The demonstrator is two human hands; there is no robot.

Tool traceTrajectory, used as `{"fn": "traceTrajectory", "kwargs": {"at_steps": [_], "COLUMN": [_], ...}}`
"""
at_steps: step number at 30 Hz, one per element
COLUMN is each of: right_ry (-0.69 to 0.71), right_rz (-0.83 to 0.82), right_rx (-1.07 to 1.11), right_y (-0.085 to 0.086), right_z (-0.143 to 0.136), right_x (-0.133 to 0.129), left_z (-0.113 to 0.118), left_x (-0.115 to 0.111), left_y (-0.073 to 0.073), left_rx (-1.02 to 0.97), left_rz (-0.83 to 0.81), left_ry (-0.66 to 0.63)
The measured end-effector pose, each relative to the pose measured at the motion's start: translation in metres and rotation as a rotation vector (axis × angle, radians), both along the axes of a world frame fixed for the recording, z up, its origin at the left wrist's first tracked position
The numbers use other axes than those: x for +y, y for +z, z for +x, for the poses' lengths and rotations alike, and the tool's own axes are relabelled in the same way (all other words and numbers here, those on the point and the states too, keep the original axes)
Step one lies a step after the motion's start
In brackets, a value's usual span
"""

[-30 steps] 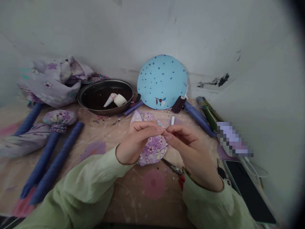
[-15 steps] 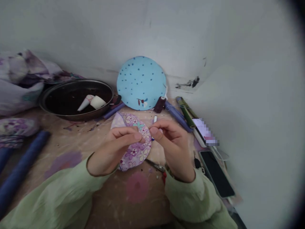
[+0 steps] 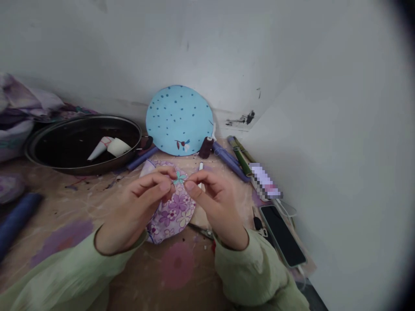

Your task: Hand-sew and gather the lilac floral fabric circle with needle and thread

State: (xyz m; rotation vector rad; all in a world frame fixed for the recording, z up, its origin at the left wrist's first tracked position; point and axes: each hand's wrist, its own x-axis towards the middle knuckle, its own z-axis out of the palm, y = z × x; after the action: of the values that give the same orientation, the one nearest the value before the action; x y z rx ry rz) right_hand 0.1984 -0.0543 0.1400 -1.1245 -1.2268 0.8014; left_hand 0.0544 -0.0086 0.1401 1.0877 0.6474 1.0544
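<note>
My left hand point(image 3: 132, 207) is closed in a pinch, thumb against curled fingers. Facing it, my right hand point(image 3: 215, 203) pinches too, its fingertips a short gap from the left ones. A very thin line seems to show at the fingertips, too fine to name. Below both hands lies a purple floral cloth piece point(image 3: 177, 211) with a rounded right edge, partly covered by the left hand. Scissors point(image 3: 202, 231) poke out beside my right wrist, mostly hidden. A white marker-like stick point(image 3: 201, 166) stands out behind the right fingers.
A dark pan point(image 3: 48, 166) holds two white cone-shaped pieces. A round light-blue dotted panel point(image 3: 178, 116) leans on the wall behind a dark thread spool point(image 3: 206, 147). Blue rolls point(image 3: 230, 162), green stalks point(image 3: 241, 157), a phone point(image 3: 283, 235) and keys point(image 3: 259, 225) lie to the right.
The view has turned slightly, so everything sits further left and lower. Both hands have shifted left over the cloth; the right fingertips moved from its right edge to its upper middle.
</note>
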Motion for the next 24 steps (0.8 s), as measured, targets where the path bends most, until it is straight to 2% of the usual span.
{"fn": "traceTrajectory", "kwargs": {"at_steps": [4, 6, 11, 14, 19, 24], "right_ry": [0.090, 0.125, 0.069, 0.053, -0.033, -0.022], "right_rz": [-0.021, -0.025, 0.105, 0.172, 0.151, 0.143], "right_rx": [-0.028, -0.033, -0.056, -0.066, -0.009, 0.023], "right_y": [-0.001, -0.001, 0.002, 0.001, -0.004, -0.005], "right_z": [-0.005, -0.006, -0.006, -0.008, -0.012, -0.011], "right_x": [0.000, 0.000, 0.000, 0.000, 0.000, 0.001], "left_z": [-0.004, -0.007, -0.013, -0.015, -0.014, -0.012], "left_x": [0.003, 0.003, 0.002, 0.001, -0.003, -0.005], "left_y": [0.001, 0.001, -0.003, -0.004, -0.001, 0.001], "left_rx": [-0.092, -0.115, 0.077, 0.159, 0.224, 0.208], "left_rz": [0.011, 0.033, 0.250, 0.315, 0.441, 0.451], "left_ry": [-0.169, -0.212, -0.093, -0.046, 0.095, 0.098]}}
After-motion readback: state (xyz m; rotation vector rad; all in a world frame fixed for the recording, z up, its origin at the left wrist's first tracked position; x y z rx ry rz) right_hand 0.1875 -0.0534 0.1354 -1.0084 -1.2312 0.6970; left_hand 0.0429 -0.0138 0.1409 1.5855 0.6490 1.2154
